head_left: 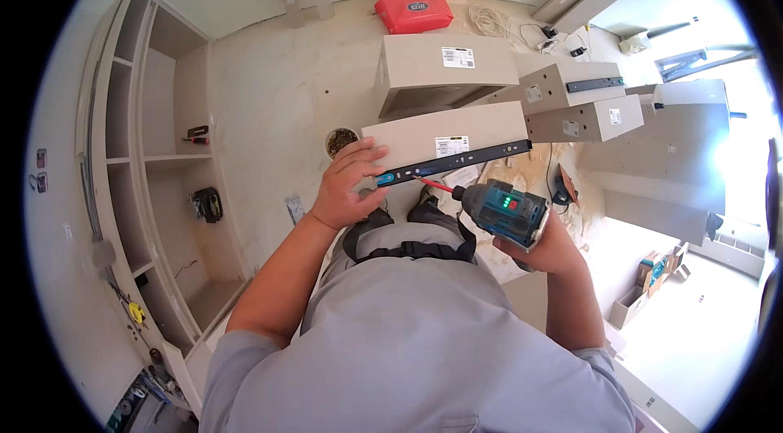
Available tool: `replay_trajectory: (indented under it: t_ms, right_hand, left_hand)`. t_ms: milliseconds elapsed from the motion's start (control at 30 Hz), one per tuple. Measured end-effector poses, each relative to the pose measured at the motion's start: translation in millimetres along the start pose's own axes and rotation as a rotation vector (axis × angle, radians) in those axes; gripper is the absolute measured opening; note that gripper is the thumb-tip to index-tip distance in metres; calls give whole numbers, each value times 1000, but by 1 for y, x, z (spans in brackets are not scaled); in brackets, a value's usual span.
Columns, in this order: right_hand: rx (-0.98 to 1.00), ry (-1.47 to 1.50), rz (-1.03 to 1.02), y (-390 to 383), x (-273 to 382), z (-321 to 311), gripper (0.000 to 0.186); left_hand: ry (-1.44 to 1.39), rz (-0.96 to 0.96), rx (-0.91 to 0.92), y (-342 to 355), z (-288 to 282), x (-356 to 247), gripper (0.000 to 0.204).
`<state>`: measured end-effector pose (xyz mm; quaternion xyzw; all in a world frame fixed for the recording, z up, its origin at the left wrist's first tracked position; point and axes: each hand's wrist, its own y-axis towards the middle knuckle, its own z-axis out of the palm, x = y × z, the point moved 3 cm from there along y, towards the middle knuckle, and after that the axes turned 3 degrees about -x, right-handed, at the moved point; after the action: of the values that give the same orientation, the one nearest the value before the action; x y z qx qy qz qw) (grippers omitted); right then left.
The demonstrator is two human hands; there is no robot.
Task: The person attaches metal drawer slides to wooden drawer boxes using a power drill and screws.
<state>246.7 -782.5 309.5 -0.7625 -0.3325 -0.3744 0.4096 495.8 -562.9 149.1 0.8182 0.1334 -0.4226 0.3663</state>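
Observation:
A beige drawer box [457,128] is in front of me, with a black drawer slide [469,161] lying along its near side. My left hand [351,182] grips the box's left end, fingers over the top and thumb by the slide's end. In my right hand [538,247] is a teal and black cordless impact driver [504,211] with small lights lit on its base. Its long red bit [435,184] points left, and the tip meets the slide near its left end. Whether a screw sits at the tip is too small to tell.
Behind stands another beige drawer box [447,62]; more boxes [581,119] are stacked at the right. A tub of small screws [341,139] is beside my left hand. A red bag [413,11] and coiled cable [487,21] lie farther back. Open shelving [155,160] lines the left.

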Motion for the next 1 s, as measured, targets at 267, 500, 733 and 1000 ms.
replay_trajectory:
  t_ms: [267,500,733,1000]
  right_hand:
    - [69,5,19,23,-3,13,44]
    - [74,-29,48,26,0,13,46]
    - [79,-68,39,25,6,14,46]
    - [107,-139,91,26,8,15,50]
  left_hand:
    - [-72,-34,14,-2,-1,4,30]
    - [-70,-48,12,-2,0,4,32]
    - [-56,-30,6,0,-2,2,31]
    - [-57,-26,5,1,-3,1,31]
